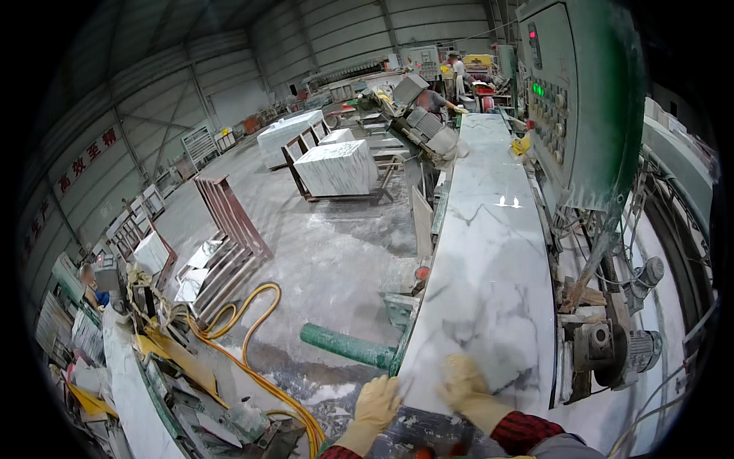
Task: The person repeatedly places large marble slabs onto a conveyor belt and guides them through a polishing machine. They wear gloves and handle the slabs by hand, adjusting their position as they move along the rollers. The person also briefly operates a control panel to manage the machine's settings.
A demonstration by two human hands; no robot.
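A long white marble slab (489, 275) with grey veins lies on the machine bed, running away from me. At its near left corner my left hand (376, 404), in a cream work glove, has its fingers curled against the edge; their undersides are hidden. My right hand (464, 385), gloved the same way and slightly blurred, rests on top of the slab's near end with its fingers stretched out. Red-and-black checked sleeves show at both wrists.
A green control cabinet (589, 107) overhangs the slab's right side, above motors (641, 350) and cables. Left of the slab are a green pipe (348, 346), a yellow hose (264, 294), a rack (233, 218) and marble stacks (336, 168). Another person (437, 102) bends by the slab's far end.
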